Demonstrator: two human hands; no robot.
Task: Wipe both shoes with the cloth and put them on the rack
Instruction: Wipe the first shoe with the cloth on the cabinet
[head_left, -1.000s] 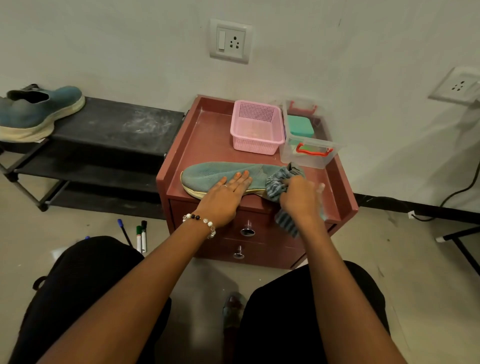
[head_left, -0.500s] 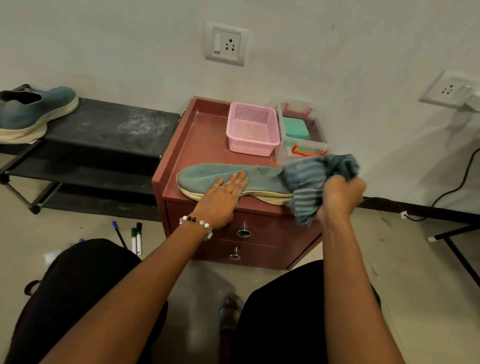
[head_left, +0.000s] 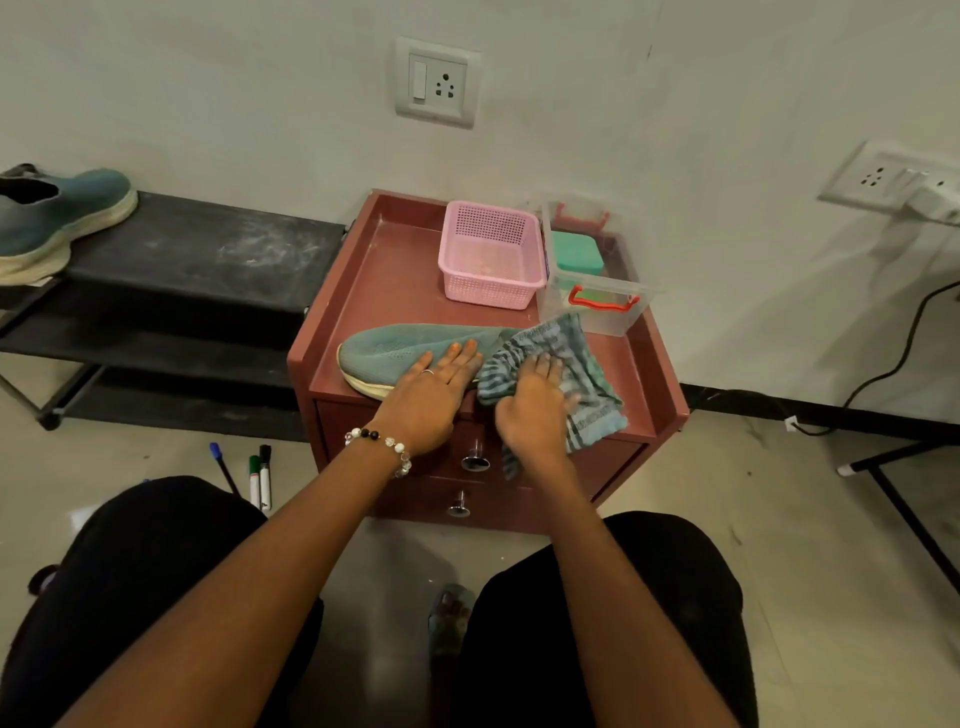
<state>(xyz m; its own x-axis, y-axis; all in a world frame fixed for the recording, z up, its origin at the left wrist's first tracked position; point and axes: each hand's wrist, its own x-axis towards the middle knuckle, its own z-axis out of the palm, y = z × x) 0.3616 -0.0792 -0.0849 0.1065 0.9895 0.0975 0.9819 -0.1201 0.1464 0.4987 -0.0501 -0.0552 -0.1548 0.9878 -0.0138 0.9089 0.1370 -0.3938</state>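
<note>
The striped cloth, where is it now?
The striped cloth lies under the right hand on the red cabinet, covering the shoe's heel end.

Soft, even indoor light is falling from above, leaving the wall pale and free of glare. Faint shadows are spreading beside the cable. Wide-angle distortion is bending the frame edges; the right hand is blurring slightly.

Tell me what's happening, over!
Left hand flat on shoe. Right hand presses cloth on its heel end. Other shoe on rack. Nothing in the way.
</note>
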